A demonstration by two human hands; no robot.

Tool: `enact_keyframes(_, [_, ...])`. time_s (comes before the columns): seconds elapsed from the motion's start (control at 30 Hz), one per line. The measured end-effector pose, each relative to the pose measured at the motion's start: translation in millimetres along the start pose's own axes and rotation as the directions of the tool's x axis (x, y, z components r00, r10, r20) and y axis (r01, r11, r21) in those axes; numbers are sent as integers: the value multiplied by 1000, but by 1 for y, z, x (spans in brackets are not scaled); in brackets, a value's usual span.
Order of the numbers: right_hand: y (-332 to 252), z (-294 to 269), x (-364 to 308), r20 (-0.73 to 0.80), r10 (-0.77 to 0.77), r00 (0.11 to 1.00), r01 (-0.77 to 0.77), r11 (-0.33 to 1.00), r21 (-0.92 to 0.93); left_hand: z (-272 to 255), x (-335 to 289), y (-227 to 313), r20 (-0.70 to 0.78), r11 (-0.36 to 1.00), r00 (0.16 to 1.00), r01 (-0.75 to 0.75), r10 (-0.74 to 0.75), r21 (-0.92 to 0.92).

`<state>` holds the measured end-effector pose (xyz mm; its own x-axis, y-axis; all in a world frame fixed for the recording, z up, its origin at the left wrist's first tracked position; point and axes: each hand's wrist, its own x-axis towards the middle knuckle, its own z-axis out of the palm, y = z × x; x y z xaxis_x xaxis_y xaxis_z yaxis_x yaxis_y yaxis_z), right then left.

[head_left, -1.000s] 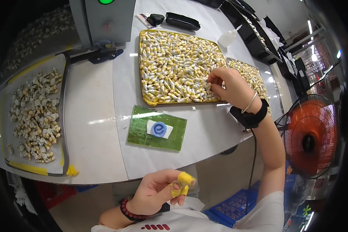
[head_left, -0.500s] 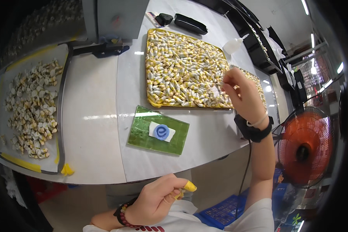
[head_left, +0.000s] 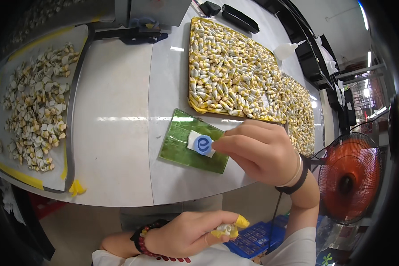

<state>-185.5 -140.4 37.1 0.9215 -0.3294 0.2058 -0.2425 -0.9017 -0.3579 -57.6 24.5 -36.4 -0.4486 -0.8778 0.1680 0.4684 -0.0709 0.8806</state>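
My left hand (head_left: 186,232), with yellow coverings on its thumb and a fingertip, is closed on a small whitish piece (head_left: 226,229) in front of my body. Over the table, my right hand (head_left: 268,153) has its thumb and fingers pinched together at the right edge of a small round blue dish (head_left: 203,144). Whatever is between those fingertips is hidden. The dish, with a dark blue curl in it, rests on a white pad (head_left: 192,140) on a green glass-like plate (head_left: 178,154).
Beyond the plate lies a yellow-edged tray (head_left: 193,109) packed with small white-and-yellow cones; more cones (head_left: 301,115) lie to its right. At left, a tray (head_left: 35,176) holds loose whitish pieces. A white squeeze bottle (head_left: 284,51) stands at the back; an orange fan (head_left: 348,181) is at right.
My right hand has come from over the cones down and nearer to the blue dish. My left hand has shifted slightly right, its whitish piece now showing better. The view has shifted too.
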Motion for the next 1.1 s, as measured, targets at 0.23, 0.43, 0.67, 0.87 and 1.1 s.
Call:
enact_keyframes(0.23, [-3,6,4,61,-24,998,27,999,-44,-10,0,0,49,999,999,-22,25,-46])
enact_keyframes(0.43, [-8,12,6,18,30,999,-30,1000,6,-2,2,9,-169,895,982,-1,-84,-447])
enact_keyframes(0.67, [-24,-9,-6,-147,199,969,-156,953,260,-7,4,15,-89,725,972,98,-216,-682])
enact_keyframes(0.87, [-35,-19,-26,-228,35,973,65,907,416,-12,8,8,116,492,964,223,-239,-842])
enact_keyframes(1.1, [-32,-11,-27,-256,-93,962,173,935,310,-6,13,-7,256,285,931,327,-259,-901])
